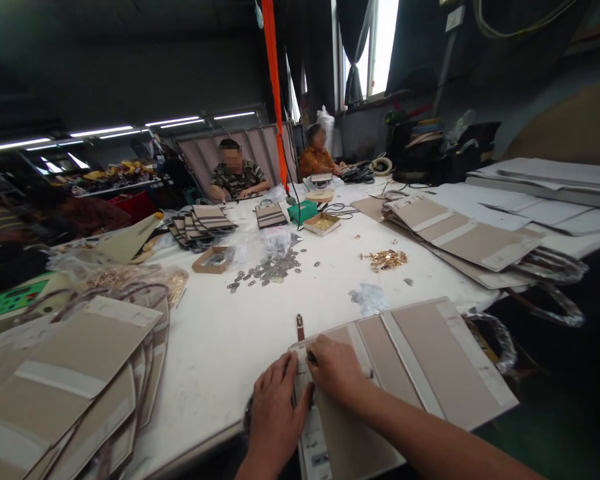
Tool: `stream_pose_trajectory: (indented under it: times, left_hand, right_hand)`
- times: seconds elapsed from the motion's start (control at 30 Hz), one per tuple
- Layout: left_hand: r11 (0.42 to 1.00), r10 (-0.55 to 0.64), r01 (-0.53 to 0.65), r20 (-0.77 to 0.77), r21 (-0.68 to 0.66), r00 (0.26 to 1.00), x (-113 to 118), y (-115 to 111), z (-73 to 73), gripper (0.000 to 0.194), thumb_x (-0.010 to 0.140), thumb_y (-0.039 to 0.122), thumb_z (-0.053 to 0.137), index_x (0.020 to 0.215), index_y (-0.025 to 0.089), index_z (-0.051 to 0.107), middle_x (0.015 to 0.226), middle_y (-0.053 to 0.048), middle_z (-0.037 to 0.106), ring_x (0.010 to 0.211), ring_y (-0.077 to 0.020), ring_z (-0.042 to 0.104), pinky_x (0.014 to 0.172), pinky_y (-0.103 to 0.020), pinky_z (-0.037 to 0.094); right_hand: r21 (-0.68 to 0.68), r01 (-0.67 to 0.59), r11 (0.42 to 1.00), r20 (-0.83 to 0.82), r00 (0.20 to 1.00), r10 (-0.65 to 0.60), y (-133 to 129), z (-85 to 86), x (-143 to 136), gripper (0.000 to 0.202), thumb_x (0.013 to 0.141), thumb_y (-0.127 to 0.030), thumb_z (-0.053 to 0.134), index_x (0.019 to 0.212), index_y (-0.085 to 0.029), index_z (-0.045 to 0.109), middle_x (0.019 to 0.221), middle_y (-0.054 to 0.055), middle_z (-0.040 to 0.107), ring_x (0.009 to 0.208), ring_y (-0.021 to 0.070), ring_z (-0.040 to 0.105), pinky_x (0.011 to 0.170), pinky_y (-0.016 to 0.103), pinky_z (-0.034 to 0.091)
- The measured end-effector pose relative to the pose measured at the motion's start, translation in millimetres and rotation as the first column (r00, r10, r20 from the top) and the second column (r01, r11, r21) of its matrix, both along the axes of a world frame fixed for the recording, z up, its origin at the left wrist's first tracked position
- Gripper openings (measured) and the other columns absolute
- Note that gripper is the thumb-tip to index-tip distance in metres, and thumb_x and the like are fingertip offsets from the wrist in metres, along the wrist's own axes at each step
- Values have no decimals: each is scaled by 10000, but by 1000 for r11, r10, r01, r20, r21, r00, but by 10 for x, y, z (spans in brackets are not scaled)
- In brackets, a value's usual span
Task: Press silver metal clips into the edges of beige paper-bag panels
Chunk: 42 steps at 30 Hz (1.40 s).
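A flat beige bag panel (425, 340) with pale strips lies at the table's front edge, tilted away to the right. My left hand (276, 403) rests on its left end, fingers stretched out and lying flat along the edge. Just beside it, my right hand (336, 370) is closed over the same end, fingers curled; a small dark bit shows at the fingertips, but what they hold is mostly hidden. Beyond the panel's left corner sticks out a short brown strap (301, 328) with a metal fitting. A plastic-wrapped handle (497, 340) shows at the panel's right end.
Stacked bag panels lie left (75, 360) and right (455, 230). Across the white table (215, 353) are grey metal plates (270, 268), gold fittings (387, 259), pale pieces (369, 299), a cardboard box (213, 260) and a green box (303, 212). Co-workers sit opposite, an orange strip (275, 87) hanging nearby.
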<state>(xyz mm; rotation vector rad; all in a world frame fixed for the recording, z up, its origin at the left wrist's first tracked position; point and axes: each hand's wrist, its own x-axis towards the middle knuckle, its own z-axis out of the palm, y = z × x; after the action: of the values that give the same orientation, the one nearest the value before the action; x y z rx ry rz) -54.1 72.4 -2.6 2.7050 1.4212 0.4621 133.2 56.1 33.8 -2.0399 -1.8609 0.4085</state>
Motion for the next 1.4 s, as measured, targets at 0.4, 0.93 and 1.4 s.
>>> stream_pose_trajectory:
  times: [0.4,0.93,1.4]
  left_hand:
    - [998,13,-5,-121,65,993,49,-23,42,528,1041,433,566,1529,231,557,1538,-144,556,1368,-335,527,1115,-525,457]
    - [995,40,-37,21,-96,999,18,-45,86,600,969,416,689,1535,277,551,1443,-101,606,1342,-312,510,1137,-501,410]
    - [989,41,-28,82,-147,996,31,-80,104,651,960,474,700,1543,250,515,1488,-85,595,1365,-304,487,1161,-493,376]
  right_hand:
    - [-52,-46,998,16,999,46,74,53,-71,233,984,-279,572,1047,-193,779,1101,122,783,965,271,746,773,317,472]
    - [-133,293,947,211,942,-262,895,22,1809,211,896,-353,670,985,-269,842,1105,72,809,1003,269,735,714,291,458]
    - [-75,114,991,116,988,-105,853,431,1646,123,860,-238,703,864,-207,822,886,51,803,823,204,703,719,273,475]
